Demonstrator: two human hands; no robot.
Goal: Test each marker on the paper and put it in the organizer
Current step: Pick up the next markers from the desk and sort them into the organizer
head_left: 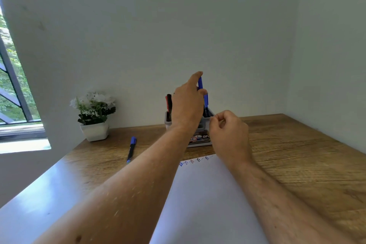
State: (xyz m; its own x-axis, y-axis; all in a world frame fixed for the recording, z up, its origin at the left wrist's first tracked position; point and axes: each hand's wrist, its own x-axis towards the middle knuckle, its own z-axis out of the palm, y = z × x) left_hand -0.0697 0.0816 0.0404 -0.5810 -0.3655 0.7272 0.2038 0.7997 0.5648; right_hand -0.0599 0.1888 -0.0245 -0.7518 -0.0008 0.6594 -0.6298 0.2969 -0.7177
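My left hand (187,105) holds a blue marker (205,99) upright, its lower end inside the right part of the grey organizer (207,125). Black and red markers (169,103) stand in the organizer's left part. My right hand (229,130) pinches the organizer's front right rim with thumb and fingers. A white sheet of paper (204,200) lies in front of me, with several small blue and red test marks (196,160) along its far edge. Another blue-capped marker (131,149) lies on the wooden table (297,154) to the left.
A white pot of white flowers (95,117) stands at the back left against the wall. A window (11,85) is at the far left. Walls close the table at the back and right.
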